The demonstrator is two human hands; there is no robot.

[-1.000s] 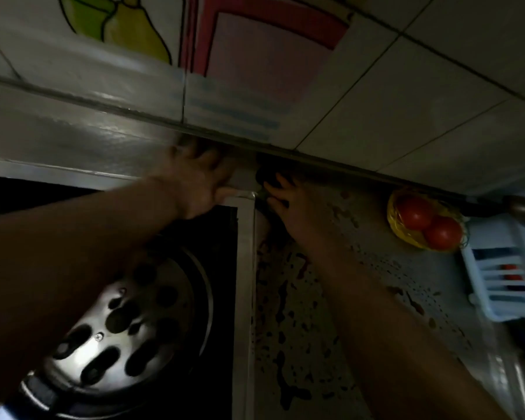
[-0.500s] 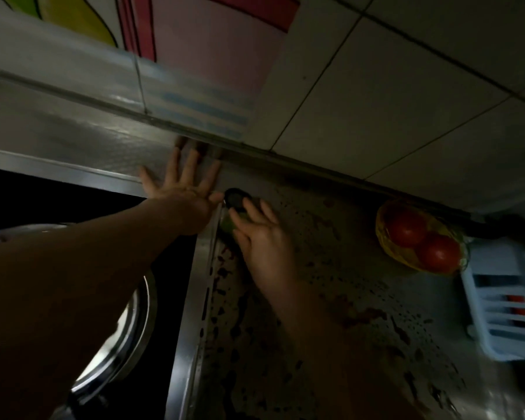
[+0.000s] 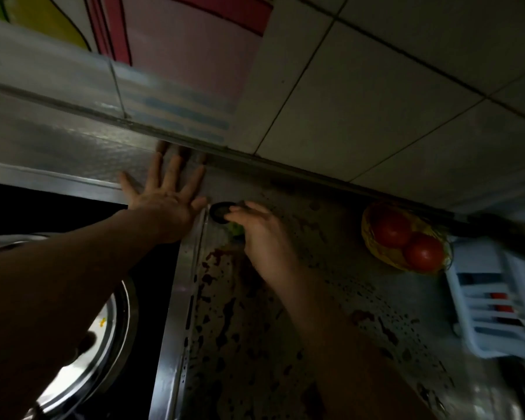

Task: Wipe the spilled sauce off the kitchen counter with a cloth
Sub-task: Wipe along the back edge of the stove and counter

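In the head view, the right hand (image 3: 261,234) curls its grip over a dark, partly green cloth (image 3: 219,215) on the worktop (image 3: 331,268). Sauce (image 3: 225,310) spatters lie nearer the camera than this grip. Just left of it, the left hand (image 3: 167,201) lies flat with fingers spread, holding nothing. Tomatoes (image 3: 406,237) sit well to the right.

Glossy ceramic wall tiles (image 3: 361,95); shiny brushed-steel stove rim (image 3: 176,313); speckled, stone-like desk (image 3: 331,234) smeared with wet sauce (image 3: 219,256); smooth white plastic rack (image 3: 491,307).
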